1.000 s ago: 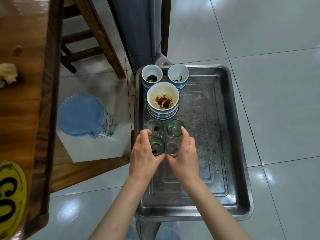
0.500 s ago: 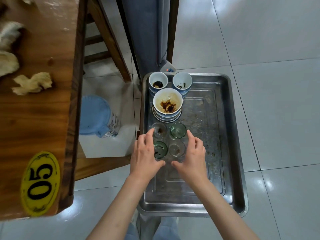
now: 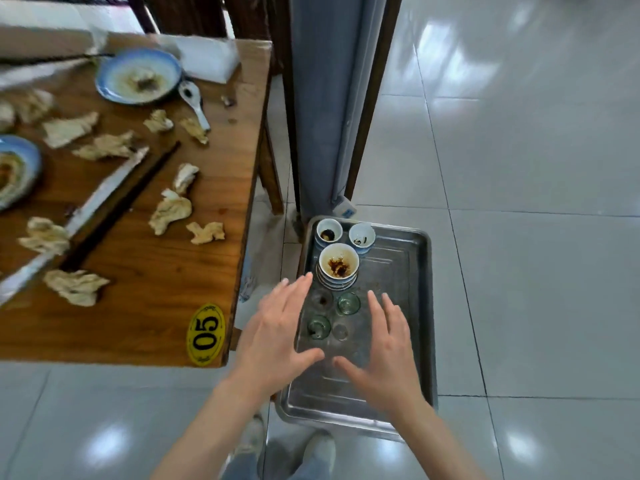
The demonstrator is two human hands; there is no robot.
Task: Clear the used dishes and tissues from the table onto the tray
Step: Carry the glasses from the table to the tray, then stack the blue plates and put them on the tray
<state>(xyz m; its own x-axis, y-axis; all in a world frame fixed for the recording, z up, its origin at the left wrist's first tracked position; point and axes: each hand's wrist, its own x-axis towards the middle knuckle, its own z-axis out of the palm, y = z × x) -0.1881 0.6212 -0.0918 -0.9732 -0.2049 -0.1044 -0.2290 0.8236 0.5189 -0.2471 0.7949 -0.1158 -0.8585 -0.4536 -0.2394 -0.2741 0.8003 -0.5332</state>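
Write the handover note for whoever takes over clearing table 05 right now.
Hands: left hand and right hand are both open and empty, above the tray.
On the tray: four small glasses, two small cups, a stack of bowls.
Done: glasses, cups and bowls are loaded.
Left on the table: two blue plates, a spoon, chopsticks, many crumpled tissues.
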